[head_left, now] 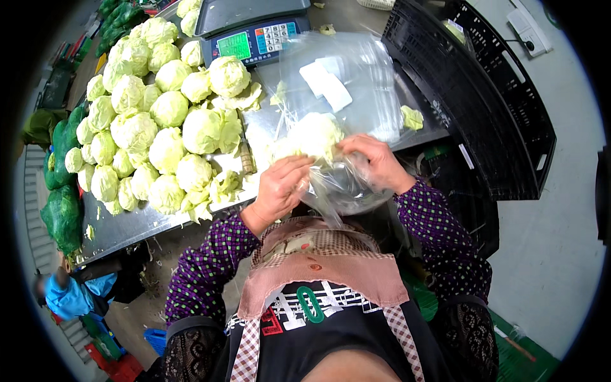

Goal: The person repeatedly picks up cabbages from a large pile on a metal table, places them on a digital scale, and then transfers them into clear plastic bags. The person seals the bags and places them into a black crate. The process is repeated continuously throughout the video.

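A pale green cabbage [318, 132] lies at the table's front edge, at the mouth of a clear plastic bag [347, 184] that hangs toward my apron. My left hand [280, 189] is closed on the bag's left side, fingertips against the cabbage's lower edge. On the other side my right hand [377, 160] has its fingers bent round the bag's rim, touching the cabbage. How far the cabbage sits inside the bag is hard to make out. Beyond it lies a stack of flat clear plastic bags [375, 83] with white labels [326, 84] on top.
Many cabbages [168, 108] are heaped on the metal table [137, 230] to the left, with a knife handle [246, 158] beside them. A digital scale [254, 41] stands at the back. Black crates [471, 95] rise on the right; green net sacks [62, 216] stand far left, near a person in blue [79, 296].
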Demonstrator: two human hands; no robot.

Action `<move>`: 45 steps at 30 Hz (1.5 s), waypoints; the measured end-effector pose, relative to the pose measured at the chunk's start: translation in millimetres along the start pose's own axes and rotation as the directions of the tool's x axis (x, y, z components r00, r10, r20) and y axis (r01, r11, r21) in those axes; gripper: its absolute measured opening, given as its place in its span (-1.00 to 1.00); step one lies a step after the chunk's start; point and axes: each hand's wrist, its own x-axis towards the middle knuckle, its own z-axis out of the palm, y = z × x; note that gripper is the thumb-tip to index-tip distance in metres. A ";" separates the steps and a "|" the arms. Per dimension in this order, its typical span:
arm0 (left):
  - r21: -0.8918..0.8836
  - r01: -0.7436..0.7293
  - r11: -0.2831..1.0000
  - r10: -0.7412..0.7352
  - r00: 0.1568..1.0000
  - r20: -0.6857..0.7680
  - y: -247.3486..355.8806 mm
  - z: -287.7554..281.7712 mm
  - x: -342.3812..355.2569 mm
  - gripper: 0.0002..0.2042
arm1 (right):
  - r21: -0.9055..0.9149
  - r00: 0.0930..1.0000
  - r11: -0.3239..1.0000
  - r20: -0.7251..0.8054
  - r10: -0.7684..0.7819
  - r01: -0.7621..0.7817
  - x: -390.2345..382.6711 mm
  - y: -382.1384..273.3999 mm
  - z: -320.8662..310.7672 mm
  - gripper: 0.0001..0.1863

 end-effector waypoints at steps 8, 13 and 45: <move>-0.860 0.475 0.185 -0.906 0.421 0.038 -19.8 -19.7 51.4 -0.59 | 0.613 0.733 0.563 0.041 0.679 -0.555 24.3 22.2 -7.6 -0.60; -0.808 0.434 0.399 -0.845 0.516 -0.140 -57.8 -36.1 95.4 -0.75 | 0.516 0.719 0.707 -0.226 0.657 -0.484 91.3 22.6 -16.0 -0.59; -0.789 0.309 0.531 -0.072 0.944 0.322 73.2 27.9 288.3 -0.64 | 0.838 0.704 0.538 -0.330 0.629 -0.088 163.4 182.1 -359.9 -0.64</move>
